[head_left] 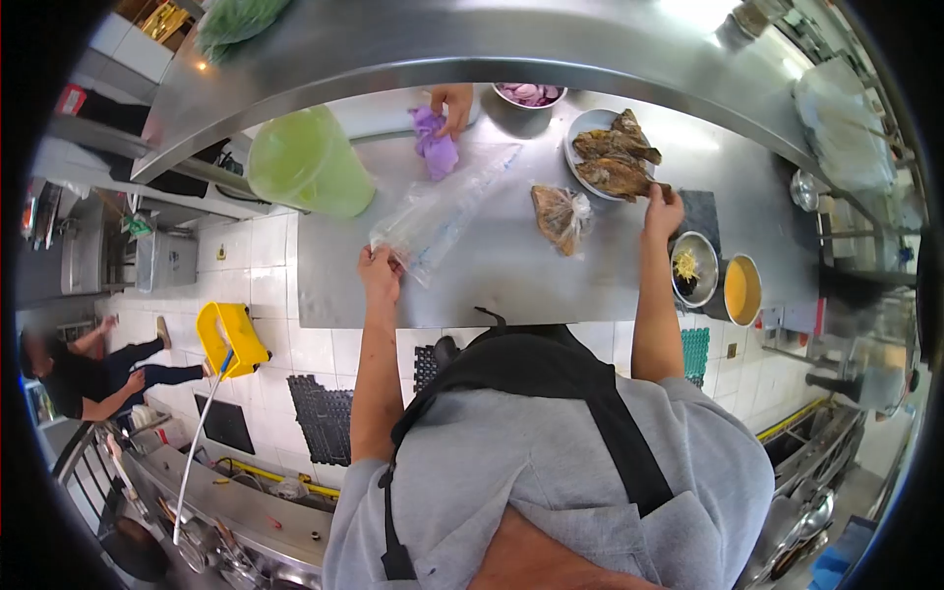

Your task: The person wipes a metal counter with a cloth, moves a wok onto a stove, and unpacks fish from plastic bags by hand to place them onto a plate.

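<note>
My left hand (382, 275) is closed on the near edge of a clear plastic bag (442, 211), which lies flat and slightly crumpled on the steel table. With its fingers pinched, my right hand (664, 210) grips the tail of a brown whole fish (615, 177). That fish still rests mostly on a pale plate (580, 128), beside another dark fish (619, 138). Between my hands sits a knotted clear bag (562, 218) with brown pieces inside. Another person's hand (453, 106) holds a crumpled purple cloth or glove (434, 146) beyond the plastic bag.
A green translucent bucket (313, 162) stands at the table's left. Sliced red onions fill a steel pot (524, 108) at the back. On the right are a bowl with yellow shreds (690, 267) and a pot of orange liquid (741, 291). A steel shelf (472, 71) overhangs the table.
</note>
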A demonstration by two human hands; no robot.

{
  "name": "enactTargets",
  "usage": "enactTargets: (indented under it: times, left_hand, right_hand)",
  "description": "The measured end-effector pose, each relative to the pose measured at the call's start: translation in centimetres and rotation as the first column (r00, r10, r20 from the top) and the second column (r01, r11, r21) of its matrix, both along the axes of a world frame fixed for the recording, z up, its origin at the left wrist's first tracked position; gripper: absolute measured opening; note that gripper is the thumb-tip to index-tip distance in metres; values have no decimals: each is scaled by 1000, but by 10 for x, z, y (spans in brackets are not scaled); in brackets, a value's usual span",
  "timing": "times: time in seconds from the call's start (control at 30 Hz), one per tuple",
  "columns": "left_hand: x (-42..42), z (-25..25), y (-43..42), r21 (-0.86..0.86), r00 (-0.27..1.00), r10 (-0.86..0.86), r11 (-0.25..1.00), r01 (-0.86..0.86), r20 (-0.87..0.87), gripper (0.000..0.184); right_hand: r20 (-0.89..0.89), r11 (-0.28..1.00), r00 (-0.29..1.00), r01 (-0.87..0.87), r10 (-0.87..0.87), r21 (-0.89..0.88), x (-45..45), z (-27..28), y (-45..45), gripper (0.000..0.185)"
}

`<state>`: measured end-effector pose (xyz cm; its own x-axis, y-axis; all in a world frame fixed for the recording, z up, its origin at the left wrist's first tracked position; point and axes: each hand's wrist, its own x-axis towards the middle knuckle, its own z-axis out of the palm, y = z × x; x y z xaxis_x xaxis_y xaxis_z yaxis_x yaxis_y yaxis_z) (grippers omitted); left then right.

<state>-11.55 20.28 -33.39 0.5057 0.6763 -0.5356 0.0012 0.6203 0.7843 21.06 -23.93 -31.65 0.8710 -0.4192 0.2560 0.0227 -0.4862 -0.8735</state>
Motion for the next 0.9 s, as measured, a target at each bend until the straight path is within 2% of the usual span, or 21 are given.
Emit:
enactTargets:
  times: [0.03,0.07,0.1,0.17,0.2,0.23,0.3,0.37,0.4,0.43,0.47,0.5,0.53,0.57,0.6,0.63,0.7,0.77,0.8,0.83,0.9]
  left_hand:
    - [-4,1,1,58,999,-34,998,35,-16,34]
    - [-7,10,-5,115,997,-65,991,69,-40,35]
    - [-14,14,-11,167,992,-99,980,110,-74,36]
    - [-17,13,-22,287,993,-107,951,115,-42,39]
    - [-21,12,-25,344,993,-114,932,116,-26,41]
    - [-27,6,-23,422,983,-165,888,184,-83,42]
    - [-36,-7,-21,552,947,-247,769,321,-206,44]
    - [-36,-10,-23,780,938,-250,525,341,-242,43]
    - [-31,-1,-27,861,933,-249,377,342,-261,43]
    - [-24,7,-34,895,933,-212,283,345,-292,40]
    - [-11,41,-49,918,932,-169,187,349,-320,38]
    - [-12,42,-54,912,935,-177,227,341,-306,35]
    - [-13,43,-60,905,939,-183,267,332,-291,33]
    - [-11,14,-56,858,951,-228,425,289,-208,29]
    - [-11,13,-54,779,959,-257,575,250,-118,26]
    - [-15,12,-52,769,950,-271,572,286,-153,25]
    - [-26,59,-49,742,937,-271,577,342,-221,22]
    - [-38,72,-37,824,961,-154,495,276,-230,22]
    - [-48,75,-30,856,966,-101,448,257,-237,22]
    - [-63,77,-18,791,976,-60,576,205,-209,19]
    - [-97,81,18,616,989,7,783,86,-148,12]
  right_hand:
    - [84,957,996,32,-8,-288,-3,5,3,31]
    - [230,891,971,44,69,-452,-21,28,17,50]
    - [100,893,964,-187,248,-410,-41,40,36,54]
    - [-108,771,806,-590,582,-240,-73,52,80,61]
    - [-191,701,719,-695,668,-163,-91,45,105,64]
    - [-262,619,615,-782,744,-77,-106,33,130,68]
    - [-307,527,517,-848,799,-54,-121,18,181,70]
    - [-315,396,374,-918,872,6,-120,-48,222,54]
    - [-358,233,202,-971,912,47,-131,-40,237,46]
    - [-391,62,21,-994,920,94,-144,-31,253,38]
    - [-428,-74,-111,-992,897,101,-159,-6,271,32]
    - [-468,-211,-245,-970,849,124,-178,21,281,26]
    - [-456,-229,-248,-968,855,99,-193,36,287,25]
    - [-442,-249,-251,-966,861,63,-201,49,294,25]
    - [-430,-271,-258,-962,865,33,-207,59,299,24]
    - [-367,-255,-267,-963,891,84,-204,67,302,23]
    - [-243,-258,-302,-946,922,194,-189,77,301,22]
    - [-164,-187,-294,-862,942,471,-169,74,299,23]
    - [-212,-71,-196,-871,957,486,-157,71,295,24]
    - [-260,53,-88,-869,962,492,-144,70,294,26]
    - [-389,155,129,-987,912,35,-122,70,288,27]
